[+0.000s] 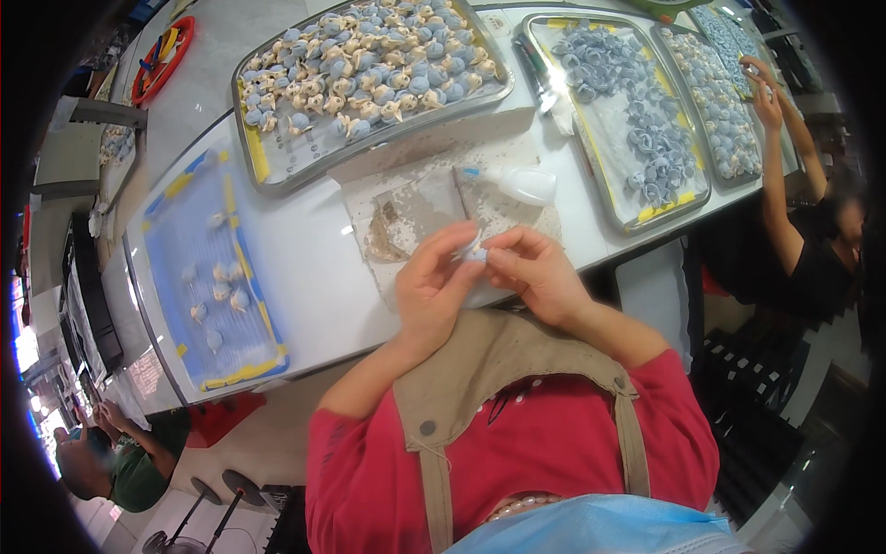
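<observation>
My left hand (434, 282) and my right hand (540, 277) meet at the table's near edge, fingertips pinched around a small pale blue and cream figure part (475, 251). Its exact shape is partly covered by my fingers. Just beyond my hands lies a stained sheet of cardboard (420, 189). On it, a white squeeze bottle (528, 185) with a blue tip rests on its side, near my right hand.
A large metal tray (255, 159) at the back holds many blue and cream pieces. The right tray (600, 152) has grey-blue cup-shaped parts. Several pieces sit in a blue tray (168, 268) at left. Co-workers' arms (784, 175) and a green-shirted person (143, 471) are at the sides.
</observation>
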`<state>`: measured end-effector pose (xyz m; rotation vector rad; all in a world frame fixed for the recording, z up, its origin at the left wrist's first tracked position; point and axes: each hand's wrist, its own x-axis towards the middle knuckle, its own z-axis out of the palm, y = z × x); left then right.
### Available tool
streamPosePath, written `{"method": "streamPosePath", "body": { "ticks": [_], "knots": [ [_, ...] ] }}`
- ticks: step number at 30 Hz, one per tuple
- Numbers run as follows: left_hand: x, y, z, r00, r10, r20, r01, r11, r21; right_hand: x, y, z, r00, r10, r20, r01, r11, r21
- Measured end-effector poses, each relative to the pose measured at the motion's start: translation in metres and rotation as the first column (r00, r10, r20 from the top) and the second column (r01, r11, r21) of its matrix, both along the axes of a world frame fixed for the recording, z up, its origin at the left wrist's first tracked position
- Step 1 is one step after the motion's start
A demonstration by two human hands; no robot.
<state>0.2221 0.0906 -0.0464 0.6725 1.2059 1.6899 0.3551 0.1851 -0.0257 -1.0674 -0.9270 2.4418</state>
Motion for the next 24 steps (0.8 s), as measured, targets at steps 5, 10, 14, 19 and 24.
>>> {"method": "streamPosePath", "body": {
  "ticks": [5,10,14,19,24],
  "knots": [
    [0.000,-0.001,0.007,0.990,-0.044,0.136,0.046,0.999,-0.010,-0.001,-0.008,-0.002,0.993,-0.080,0.086,-0.033,0.518,0.855],
    [0.003,0.000,0.009,0.996,-0.064,0.060,0.063,0.998,0.011,0.001,-0.001,-0.004,0.987,-0.158,0.029,-0.033,-0.025,0.999],
    [0.008,0.001,0.011,0.998,-0.045,0.049,0.045,0.999,0.005,0.004,-0.001,0.001,0.981,-0.190,0.044,-0.051,-0.029,0.998],
    [0.010,0.001,0.014,0.998,-0.028,0.059,0.028,1.000,0.002,0.007,-0.002,0.001,0.984,-0.172,0.055,-0.054,0.007,0.998],
    [0.012,0.002,0.017,0.999,-0.001,-0.040,0.001,1.000,0.011,0.007,-0.004,0.000,0.985,-0.173,0.008,-0.004,0.021,1.000]
  ]
}}
